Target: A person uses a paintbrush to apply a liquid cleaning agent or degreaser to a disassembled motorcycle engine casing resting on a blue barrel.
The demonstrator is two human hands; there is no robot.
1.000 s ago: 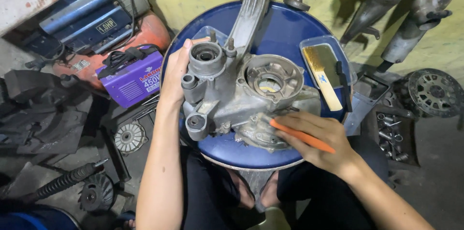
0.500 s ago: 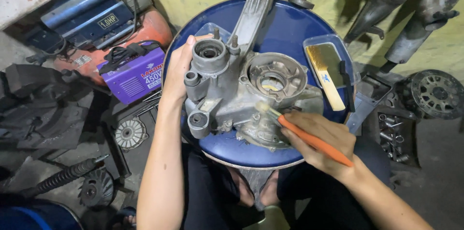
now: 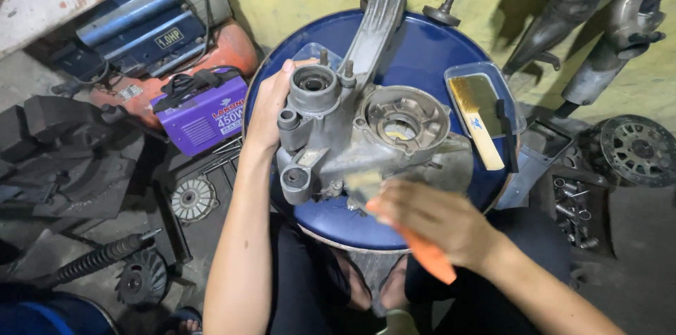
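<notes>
A grey metal engine casing with a long arm reaching away from me lies on top of a blue drum. My left hand grips the casing's left side beside a round cylinder opening. My right hand is blurred with motion at the casing's near edge. It holds a brush with an orange handle, its pale bristles against the metal.
A clear tray with a wide paintbrush sits on the drum's right side. A purple box-shaped machine and a blue-and-orange compressor stand at left. Exhaust pipes lean on the yellow wall. Dark engine parts litter the floor.
My right hand has shifted left along the casing's near edge with the brush. The left hand keeps its hold on the casing.
</notes>
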